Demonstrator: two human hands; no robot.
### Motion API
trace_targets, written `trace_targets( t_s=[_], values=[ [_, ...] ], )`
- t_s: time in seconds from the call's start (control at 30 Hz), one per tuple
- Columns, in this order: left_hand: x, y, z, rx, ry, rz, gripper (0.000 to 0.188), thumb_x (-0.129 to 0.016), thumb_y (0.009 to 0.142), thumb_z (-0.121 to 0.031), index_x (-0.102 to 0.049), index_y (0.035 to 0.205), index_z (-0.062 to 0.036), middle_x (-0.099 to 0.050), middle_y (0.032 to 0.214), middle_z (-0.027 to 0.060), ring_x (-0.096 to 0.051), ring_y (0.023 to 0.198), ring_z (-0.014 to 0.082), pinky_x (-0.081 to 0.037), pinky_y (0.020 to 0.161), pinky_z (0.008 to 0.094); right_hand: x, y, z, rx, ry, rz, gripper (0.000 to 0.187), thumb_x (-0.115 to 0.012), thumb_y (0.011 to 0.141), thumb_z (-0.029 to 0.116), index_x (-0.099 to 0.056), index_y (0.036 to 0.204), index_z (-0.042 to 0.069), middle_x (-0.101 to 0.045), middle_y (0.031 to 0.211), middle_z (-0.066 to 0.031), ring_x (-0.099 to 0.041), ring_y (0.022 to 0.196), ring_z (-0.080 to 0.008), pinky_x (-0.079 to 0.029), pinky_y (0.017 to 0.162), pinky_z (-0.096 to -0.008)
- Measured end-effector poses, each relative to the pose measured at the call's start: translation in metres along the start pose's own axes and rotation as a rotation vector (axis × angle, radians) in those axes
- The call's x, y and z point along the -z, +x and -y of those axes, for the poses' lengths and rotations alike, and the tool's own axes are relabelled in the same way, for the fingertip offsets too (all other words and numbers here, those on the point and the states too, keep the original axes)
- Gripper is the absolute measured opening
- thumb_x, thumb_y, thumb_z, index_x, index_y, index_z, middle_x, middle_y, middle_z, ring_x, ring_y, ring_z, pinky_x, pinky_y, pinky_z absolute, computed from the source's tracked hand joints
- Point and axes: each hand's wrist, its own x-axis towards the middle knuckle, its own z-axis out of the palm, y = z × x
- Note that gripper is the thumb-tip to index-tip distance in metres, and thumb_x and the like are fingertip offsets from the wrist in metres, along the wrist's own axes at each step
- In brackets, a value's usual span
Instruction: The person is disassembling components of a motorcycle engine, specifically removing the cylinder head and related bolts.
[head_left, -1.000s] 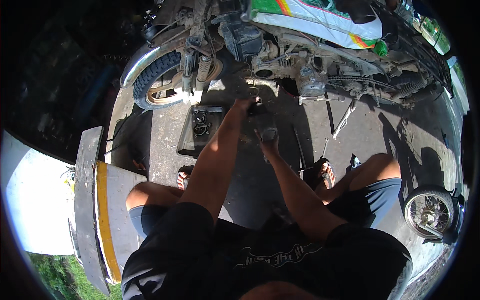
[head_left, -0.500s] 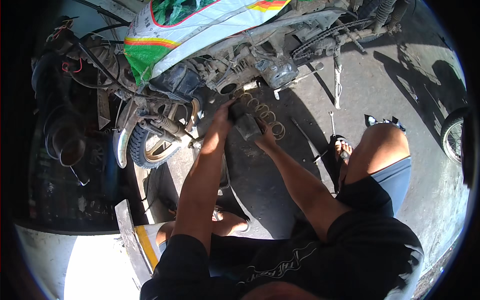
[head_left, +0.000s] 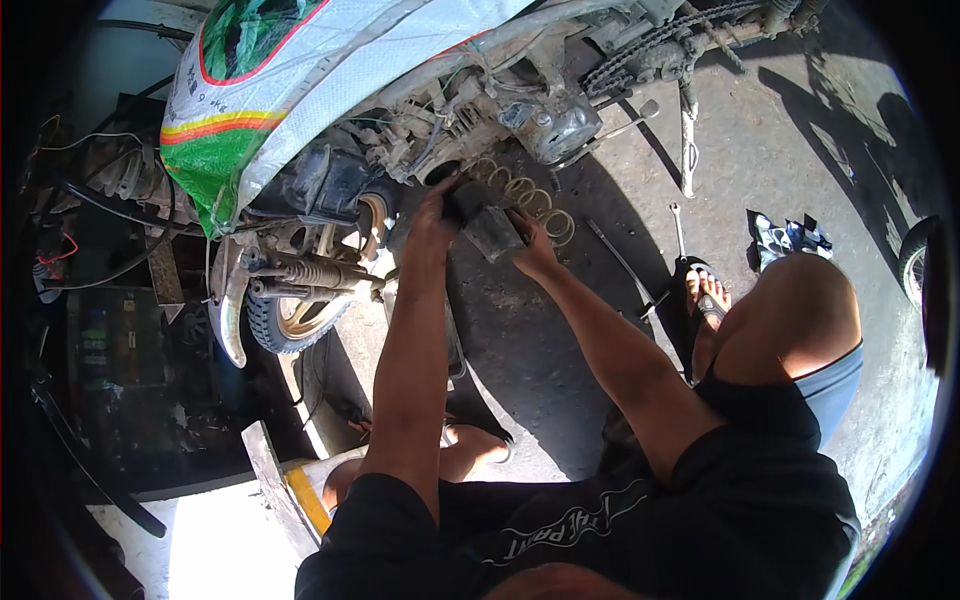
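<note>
Both my hands grip a dark grey, boxy part [head_left: 494, 236] with a black rounded end, whose exact kind I cannot make out. My left hand [head_left: 436, 217] is closed around its black end, just below the dirty motorcycle engine [head_left: 465, 125]. Fingers of my right hand [head_left: 535, 246] close on the side of the grey box; their tips are partly hidden. Close beyond it, several pale rings [head_left: 556, 226] lie in a row on the floor, looking like a stretched coil. The black end is near the engine's underside; whether they touch I cannot tell.
A white and green woven sack [head_left: 330, 85] drapes over the motorcycle. Its front wheel [head_left: 285, 320] is at left. A long metal tool [head_left: 618, 262] and a wrench [head_left: 678, 230] lie near my right foot. Farther right is a crumpled patterned packet [head_left: 785, 238].
The view has shifted, so the motorcycle and sack sit farther left in it. Both hands keep their hold on the boxy part, which has barely moved relative to the engine.
</note>
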Motion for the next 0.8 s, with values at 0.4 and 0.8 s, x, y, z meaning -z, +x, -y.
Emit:
trace_targets(
  t_s=[0.4, 0.8],
  values=[
    [-0.012, -0.011, 0.015, -0.233, -0.017, -0.111, 0.023, -0.071, 0.093, -0.013, -0.065, 0.114, -0.0046, -0.071, 0.102, 0.0131, -0.070, 0.091, 0.0302, -0.059, 0.084, 0.0433, -0.004, 0.005, -0.008, -0.079, 0.241, 0.081, 0.059, -0.075, 0.077, 0.011, -0.060, 0.133, 0.003, -0.060, 0.129, -0.0171, -0.059, 0.122, -0.0326, -0.045, 0.102, -0.0386],
    [-0.013, -0.012, 0.014, -0.247, 0.028, -0.158, 0.025, -0.072, 0.092, -0.012, -0.066, 0.114, -0.0028, -0.072, 0.101, 0.0117, -0.070, 0.090, 0.0276, -0.058, 0.082, 0.0422, -0.001, 0.010, -0.002, 0.072, -0.116, 0.076, 0.059, -0.072, 0.081, 0.023, -0.056, 0.134, 0.001, -0.059, 0.129, -0.0214, -0.057, 0.120, -0.0426, -0.046, 0.100, -0.0447]
  ],
)
